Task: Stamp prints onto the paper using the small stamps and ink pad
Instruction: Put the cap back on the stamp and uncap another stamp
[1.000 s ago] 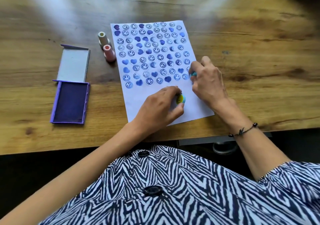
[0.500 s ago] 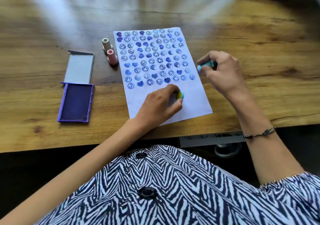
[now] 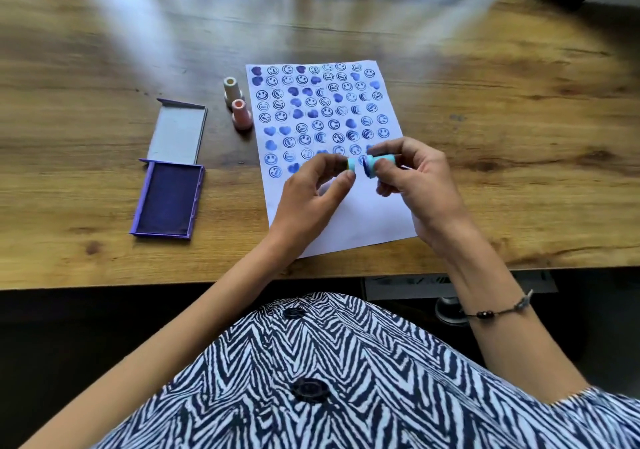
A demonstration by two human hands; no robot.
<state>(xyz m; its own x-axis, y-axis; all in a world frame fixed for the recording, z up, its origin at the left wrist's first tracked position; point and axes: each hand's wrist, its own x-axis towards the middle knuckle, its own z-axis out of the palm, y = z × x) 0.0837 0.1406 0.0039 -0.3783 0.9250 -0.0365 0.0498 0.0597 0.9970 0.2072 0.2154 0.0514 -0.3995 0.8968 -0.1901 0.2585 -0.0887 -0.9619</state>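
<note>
A white paper [image 3: 367, 220] lies on the wooden table, its upper part filled with rows of blue smiley and heart prints. Above its lower half, my right hand [image 3: 415, 185] pinches a light blue stamp [image 3: 375, 163] held sideways, inked face towards the left. My left hand [image 3: 311, 192] holds a small blue cap [image 3: 351, 164] just left of that face, a narrow gap between them. The open purple ink pad [image 3: 168, 202] sits at the left. A white stamp [image 3: 231, 91] and a pink stamp [image 3: 240, 114] stand upright beside the paper's left edge.
The ink pad's grey lid [image 3: 177, 133] lies flipped open behind the pad. The table's front edge [image 3: 173, 280] runs just below the paper, close to my striped shirt. A small blue ink smudge [image 3: 457, 117] marks the wood right of the paper.
My right hand lifted the blue stamp off the paper and turned it sideways. My left hand rose from the paper with the cap and brought it up to the stamp's face.
</note>
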